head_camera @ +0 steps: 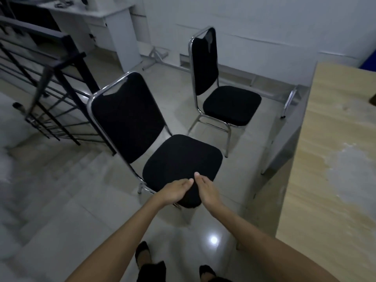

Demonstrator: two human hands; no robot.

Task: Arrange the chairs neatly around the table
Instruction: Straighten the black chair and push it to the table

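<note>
Two black padded chairs with chrome frames stand on the tiled floor. The near chair (179, 159) is in the middle of the view, its backrest to the left. The far chair (230, 104) stands beyond it, closer to the wall. The wooden table (333, 159) fills the right side, its grey side panel facing the chairs. My left hand (175, 192) and my right hand (208, 193) reach over the front corner of the near chair's seat, fingertips almost meeting. Both hands lie flat with fingers extended, closed on nothing.
A black metal stair railing (61, 82) runs along the left, with steps going down beside it. A white desk (105, 23) stands at the back left against the wall. Open tiled floor lies between the chairs and the table. My feet show at the bottom.
</note>
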